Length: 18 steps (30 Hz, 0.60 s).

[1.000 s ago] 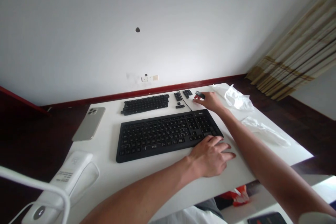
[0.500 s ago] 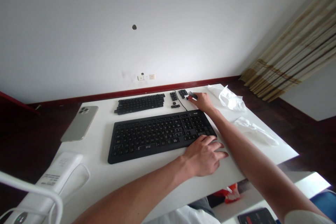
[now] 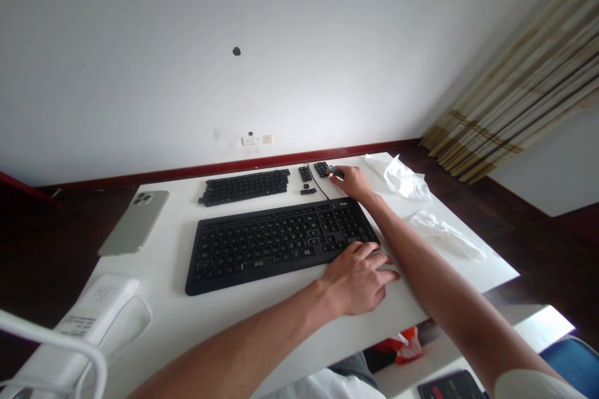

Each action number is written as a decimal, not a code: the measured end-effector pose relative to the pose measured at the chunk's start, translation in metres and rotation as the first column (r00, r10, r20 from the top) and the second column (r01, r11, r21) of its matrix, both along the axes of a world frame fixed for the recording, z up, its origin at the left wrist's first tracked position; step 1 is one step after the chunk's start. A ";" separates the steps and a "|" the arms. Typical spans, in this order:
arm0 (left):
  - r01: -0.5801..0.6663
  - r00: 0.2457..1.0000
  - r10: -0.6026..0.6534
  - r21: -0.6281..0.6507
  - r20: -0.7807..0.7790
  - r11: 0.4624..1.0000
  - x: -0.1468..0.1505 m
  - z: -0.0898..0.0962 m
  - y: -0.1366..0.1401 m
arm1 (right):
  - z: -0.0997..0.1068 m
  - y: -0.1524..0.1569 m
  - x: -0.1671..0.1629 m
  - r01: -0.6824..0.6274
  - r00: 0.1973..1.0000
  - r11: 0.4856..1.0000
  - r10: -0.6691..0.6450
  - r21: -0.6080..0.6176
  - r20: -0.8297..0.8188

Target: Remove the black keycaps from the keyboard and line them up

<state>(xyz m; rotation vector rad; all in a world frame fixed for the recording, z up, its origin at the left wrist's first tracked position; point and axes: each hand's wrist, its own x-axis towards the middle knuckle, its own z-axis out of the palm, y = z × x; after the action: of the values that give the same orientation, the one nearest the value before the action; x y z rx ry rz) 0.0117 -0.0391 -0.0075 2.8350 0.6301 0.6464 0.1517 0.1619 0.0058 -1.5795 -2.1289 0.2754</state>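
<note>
A black keyboard (image 3: 281, 242) lies on the white table, its keycaps bearing pale markings. My left hand (image 3: 358, 277) rests at its lower right corner, fingers spread over the corner and the table. Beyond the keyboard, my right hand (image 3: 352, 182) pinches a small dark tool (image 3: 336, 171) whose exact kind I cannot make out. The tool's tip is beside a small group of black keycaps (image 3: 321, 168). Further left, keycaps are laid out in a large block (image 3: 246, 187), with smaller groups (image 3: 305, 173) between that block and the keyboard's cable (image 3: 318, 184).
A phone (image 3: 135, 222) lies face down at left, near a white power strip (image 3: 93, 305) with a cable. Crumpled clear plastic bags (image 3: 405, 177) sit at right. Below the table edge are a red bag (image 3: 408, 346) and a dark phone-like device (image 3: 452, 385). The wall stands behind.
The whole view has shifted slightly left. My right hand and the tool are a little closer to the small keycap group, and less red shows at the fingertips. My left hand stays put.
</note>
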 end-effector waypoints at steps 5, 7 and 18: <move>0.001 1.000 -0.001 0.005 0.006 1.000 0.000 0.001 0.000 | 0.001 -0.004 0.000 -0.044 0.999 0.995 0.046 0.089 -0.024; 0.004 1.000 -0.004 0.001 0.006 1.000 0.000 0.001 0.000 | 0.000 -0.005 0.000 -0.066 0.998 0.993 0.067 0.093 -0.005; 0.011 1.000 -0.011 0.005 0.001 1.000 0.000 0.000 0.001 | -0.008 -0.002 -0.003 -0.046 0.998 0.998 0.044 0.043 0.049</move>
<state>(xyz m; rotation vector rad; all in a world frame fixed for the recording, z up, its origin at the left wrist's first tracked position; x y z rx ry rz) 0.0119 -0.0383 -0.0073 2.8410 0.6133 0.6479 0.1487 0.1596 -0.0018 -1.5297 -2.1943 0.2059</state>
